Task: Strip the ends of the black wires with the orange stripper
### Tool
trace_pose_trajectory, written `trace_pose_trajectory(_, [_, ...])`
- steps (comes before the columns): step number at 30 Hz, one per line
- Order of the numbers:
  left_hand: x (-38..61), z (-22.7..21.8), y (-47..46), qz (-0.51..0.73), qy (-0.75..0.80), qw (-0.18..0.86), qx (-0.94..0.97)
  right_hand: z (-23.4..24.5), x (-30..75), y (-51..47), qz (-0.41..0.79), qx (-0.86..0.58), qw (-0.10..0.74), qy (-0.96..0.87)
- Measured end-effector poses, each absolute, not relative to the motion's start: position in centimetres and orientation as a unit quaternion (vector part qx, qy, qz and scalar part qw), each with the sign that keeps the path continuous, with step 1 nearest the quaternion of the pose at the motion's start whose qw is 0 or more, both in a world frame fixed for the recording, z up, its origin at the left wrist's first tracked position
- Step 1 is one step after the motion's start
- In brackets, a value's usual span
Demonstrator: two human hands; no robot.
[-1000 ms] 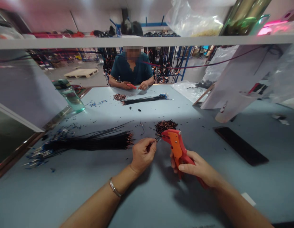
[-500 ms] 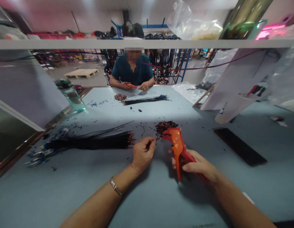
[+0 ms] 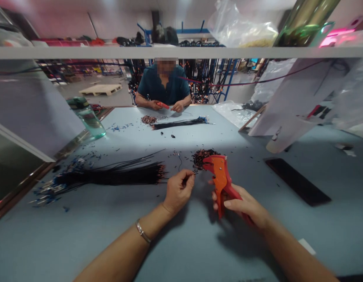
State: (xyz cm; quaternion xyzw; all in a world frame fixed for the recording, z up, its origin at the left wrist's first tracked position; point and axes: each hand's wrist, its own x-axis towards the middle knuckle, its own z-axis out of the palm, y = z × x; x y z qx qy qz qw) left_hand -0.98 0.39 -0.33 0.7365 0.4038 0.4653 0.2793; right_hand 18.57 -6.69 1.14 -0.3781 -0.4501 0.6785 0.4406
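My right hand (image 3: 243, 205) grips the handles of an orange and red wire stripper (image 3: 221, 180), its jaws pointing up and left toward a small heap of stripped insulation bits (image 3: 201, 156). My left hand (image 3: 179, 189) is closed in a pinch on a thin black wire end, just left of the stripper's jaws. A bundle of black wires (image 3: 111, 176) with blue terminals at its left end lies on the blue-grey table (image 3: 81, 235), left of my left hand.
A black phone (image 3: 297, 181) lies at the right. A green glass jar (image 3: 89, 119) stands at the far left. Across the table a person in a dark teal shirt (image 3: 165, 88) works with a red tool, a wire bundle (image 3: 181, 122) before them. A shelf spans overhead.
The stripper's handles have opened wider and its head has shifted slightly right and up. My left hand has stayed pinched near the jaws.
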Motion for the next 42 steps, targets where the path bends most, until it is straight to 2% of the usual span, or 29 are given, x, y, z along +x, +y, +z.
trace_pose_trajectory(6, [-1.0,-0.3,0.3,0.45,0.382,0.323,0.74,2.0,18.1,-7.2,0.574,-0.431,0.399,-0.57])
trace_pose_trajectory(8, [-1.0,-0.3,0.3,0.449,0.381,0.348,0.73,2.3,17.8,-7.4,0.481,-0.463,0.382,-0.639])
trace_pose_trajectory(13, [-1.0,-0.3,0.8,0.454,0.36,0.477,0.66,1.5,16.7,-7.5,0.153,-0.523,0.37,-0.753])
trace_pose_trajectory(18, [-0.8,0.1,0.9,0.458,0.325,0.607,0.563,-0.3,16.5,-7.0,-0.017,-0.533,0.328,-0.78])
trace_pose_trajectory(27, [-0.9,-0.3,1.1,0.465,0.343,0.65,0.494,-0.6,16.7,-7.0,-0.064,-0.509,0.322,-0.796])
trace_pose_trajectory(42, [-1.3,-0.2,0.9,0.362,0.293,0.671,0.578,-0.3,16.7,-6.9,-0.057,-0.517,0.336,-0.785])
